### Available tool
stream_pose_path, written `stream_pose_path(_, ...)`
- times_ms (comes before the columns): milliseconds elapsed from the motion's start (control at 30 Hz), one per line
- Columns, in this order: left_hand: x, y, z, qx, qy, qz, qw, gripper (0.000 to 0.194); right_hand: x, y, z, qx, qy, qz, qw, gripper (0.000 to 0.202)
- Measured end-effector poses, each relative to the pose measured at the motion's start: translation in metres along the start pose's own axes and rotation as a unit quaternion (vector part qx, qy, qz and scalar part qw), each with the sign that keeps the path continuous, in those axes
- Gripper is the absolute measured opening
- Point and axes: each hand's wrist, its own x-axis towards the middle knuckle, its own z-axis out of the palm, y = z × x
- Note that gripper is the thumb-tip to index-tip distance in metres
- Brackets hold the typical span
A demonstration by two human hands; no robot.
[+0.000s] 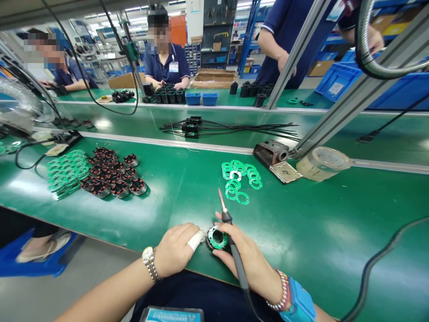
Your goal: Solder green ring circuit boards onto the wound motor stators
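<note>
At the table's near edge sits a motor stator (pixel 210 245) topped by a green ring circuit board (pixel 217 244). My right hand (pixel 252 258) wraps a soldering iron (pixel 236 259), its tip pointing up and away, while the thumb and fingers of that hand also touch the stator's sides. My left hand (pixel 177 247) is closed, with white wrapping on a finger; its fingertips meet the stator's left edge, and whatever they pinch is hidden. Further off lie loose green ring boards (pixel 242 198), one showing a white face.
Stacked green boards (pixel 67 172) and copper-wound stators (pixel 119 188) lie at left. A soldering iron stand (pixel 271 153) and a cloudy round tub (pixel 323 164) are at right. Black cables (pixel 234 129) lie beyond the metal rail. Co-workers (pixel 167 62) are across the bench.
</note>
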Motion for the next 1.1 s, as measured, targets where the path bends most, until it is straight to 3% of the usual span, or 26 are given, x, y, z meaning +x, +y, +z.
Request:
stream_pose_path(433,0.006,0.001,0.0,-0.019,-0.019,-0.028,0.999,0.022,0.0,-0.001,0.001,-0.002,0.002,0.003,1.0,0.033)
stream_pose_path(533,0.01,0.01,0.006,-0.01,-0.013,-0.072,0.997,0.021,-0.001,-0.002,0.005,-0.007,0.017,0.0,1.0,0.032)
stream_pose_path(700,0.008,0.027,0.016,-0.005,0.045,-0.191,0.981,0.021,-0.004,-0.004,0.01,-0.015,0.046,0.02,0.999,0.031)
stream_pose_path(867,-0.007,0.043,0.021,-0.049,0.026,-0.197,0.979,0.029,-0.004,-0.005,0.012,-0.007,0.049,0.035,0.998,0.032)
stream_pose_path(967,-0.013,0.047,0.024,-0.063,0.025,-0.213,0.975,0.036,-0.002,-0.002,0.009,0.014,0.025,0.023,0.999,0.034)
stream_pose_path(1100,-0.01,0.048,0.022,-0.191,0.014,-0.274,0.942,0.033,0.002,0.001,-0.002,0.044,-0.03,0.021,0.998,0.041)
